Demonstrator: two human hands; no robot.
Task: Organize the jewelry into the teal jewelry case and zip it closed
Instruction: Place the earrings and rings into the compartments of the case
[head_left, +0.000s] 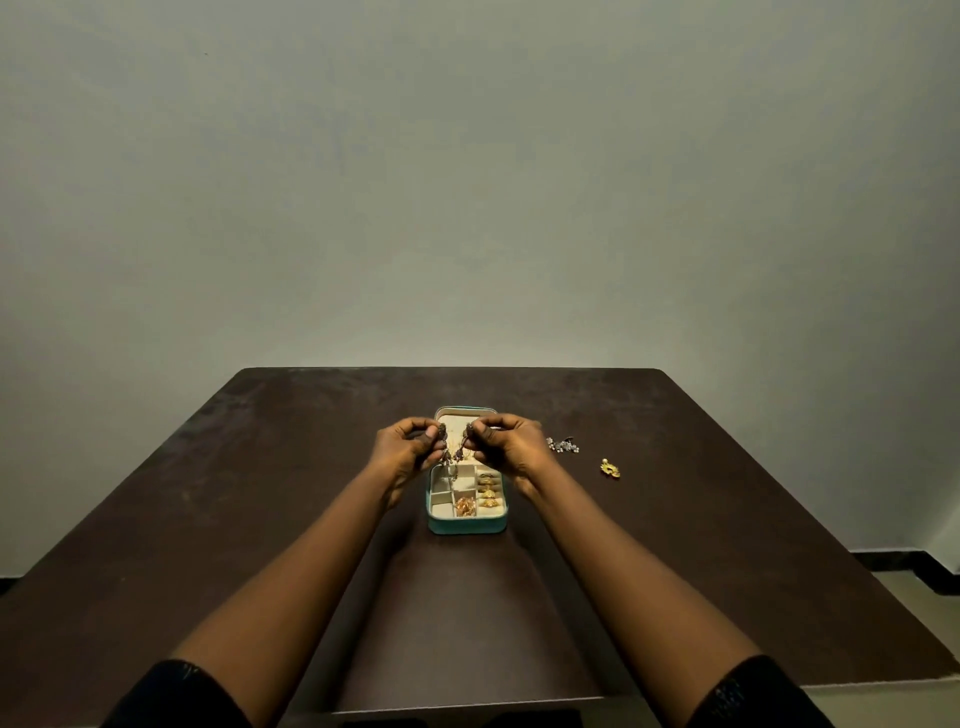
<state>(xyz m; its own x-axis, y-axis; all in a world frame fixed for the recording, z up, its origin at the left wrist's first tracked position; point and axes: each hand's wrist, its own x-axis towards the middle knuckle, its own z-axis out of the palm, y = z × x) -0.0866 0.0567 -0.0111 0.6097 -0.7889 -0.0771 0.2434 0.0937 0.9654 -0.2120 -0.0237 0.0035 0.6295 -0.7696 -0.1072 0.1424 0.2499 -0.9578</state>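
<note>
Table (675, 519) | L hand (408, 449) + R hand (506, 447) pinch jewelry (453, 457) over case (467, 525) — kind unclear

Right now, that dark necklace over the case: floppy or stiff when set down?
Likely floppy: the necklace sags in a V between the left hand and right hand. Probably light, since pinching fingers carry it. May bunch over the case dividers.

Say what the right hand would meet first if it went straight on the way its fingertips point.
Probably the left hand, which pinches the other end of the dark necklace that the right hand holds, above the open teal jewelry case. Whether they sit at equal depth is unclear.
</note>
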